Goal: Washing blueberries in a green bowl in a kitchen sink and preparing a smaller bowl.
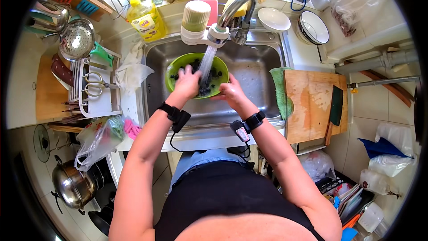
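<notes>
A lime-green bowl (170,79) of dark round fruit that looks like blueberries (212,72) is held over the stainless steel sink (249,97). Water runs into it from the curved chrome faucet (230,8), which carries a white filter (195,20) at its outlet. My left hand (188,83) is inside the bowl among the fruit, palm down and fingers somewhat spread; its fingertips are partly hidden. With fingers and thumb at the right rim, my right hand (233,92) grips the bowl. Both wrists wear black straps with small devices.
A wooden cutting board (307,107) with a cleaver (335,107) lies right of the sink, beside a green cloth (279,88). White bowls (274,19) stand behind. At left are a yellow detergent bottle (147,18), a plastic bag (132,70) and a rack holding scissors (95,83).
</notes>
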`<state>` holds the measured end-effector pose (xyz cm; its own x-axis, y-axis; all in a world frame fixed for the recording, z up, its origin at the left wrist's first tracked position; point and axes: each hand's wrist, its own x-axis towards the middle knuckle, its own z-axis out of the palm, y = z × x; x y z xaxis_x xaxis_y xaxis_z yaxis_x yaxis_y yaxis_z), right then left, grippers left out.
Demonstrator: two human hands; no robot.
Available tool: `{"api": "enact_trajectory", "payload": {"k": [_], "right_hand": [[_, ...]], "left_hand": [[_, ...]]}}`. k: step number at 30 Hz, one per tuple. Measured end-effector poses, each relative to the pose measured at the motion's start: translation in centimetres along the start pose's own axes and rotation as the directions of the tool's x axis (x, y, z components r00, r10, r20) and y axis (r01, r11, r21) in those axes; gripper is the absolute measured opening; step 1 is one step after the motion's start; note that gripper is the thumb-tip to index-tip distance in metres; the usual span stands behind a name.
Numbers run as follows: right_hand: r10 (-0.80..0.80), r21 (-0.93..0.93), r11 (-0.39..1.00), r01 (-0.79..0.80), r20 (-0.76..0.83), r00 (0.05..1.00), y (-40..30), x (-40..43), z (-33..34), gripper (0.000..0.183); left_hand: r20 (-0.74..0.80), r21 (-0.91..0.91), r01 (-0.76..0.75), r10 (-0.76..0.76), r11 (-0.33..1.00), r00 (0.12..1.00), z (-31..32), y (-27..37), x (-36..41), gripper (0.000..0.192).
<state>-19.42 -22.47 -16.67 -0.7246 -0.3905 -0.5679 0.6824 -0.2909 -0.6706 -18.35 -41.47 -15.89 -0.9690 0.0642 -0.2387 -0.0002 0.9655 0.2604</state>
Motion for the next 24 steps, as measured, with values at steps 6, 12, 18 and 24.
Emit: {"api": "enact_trajectory", "payload": {"k": [6, 12, 18, 24], "right_hand": [[0.003, 0.004, 1.000, -0.003, -0.007, 1.000, 1.2, 0.7, 0.5, 0.070], [-0.031, -0.031, 0.999, 0.031, 0.003, 1.000, 1.8, 0.8, 1.0, 0.070], [-0.009, 0.023, 1.000, 0.009, 0.009, 1.000, 1.5, 1.0, 0.6, 0.069], [-0.010, 0.032, 0.999, 0.009, 0.020, 1.000, 1.2, 0.9, 0.3, 0.066]], "left_hand": [[-0.053, 0.130, -0.070, 0.077, 0.989, 0.996, -0.4, 0.5, 0.7, 0.041], [0.020, -0.057, -0.106, 0.108, 0.993, 0.994, -0.3, 1.4, 0.9, 0.047], [0.122, -0.268, -0.168, 0.206, 0.949, 0.971, 0.3, 0.6, 0.6, 0.052], [-0.018, -0.152, -0.046, 0.044, 0.987, 0.999, 0.9, 0.2, 0.4, 0.051]]}}
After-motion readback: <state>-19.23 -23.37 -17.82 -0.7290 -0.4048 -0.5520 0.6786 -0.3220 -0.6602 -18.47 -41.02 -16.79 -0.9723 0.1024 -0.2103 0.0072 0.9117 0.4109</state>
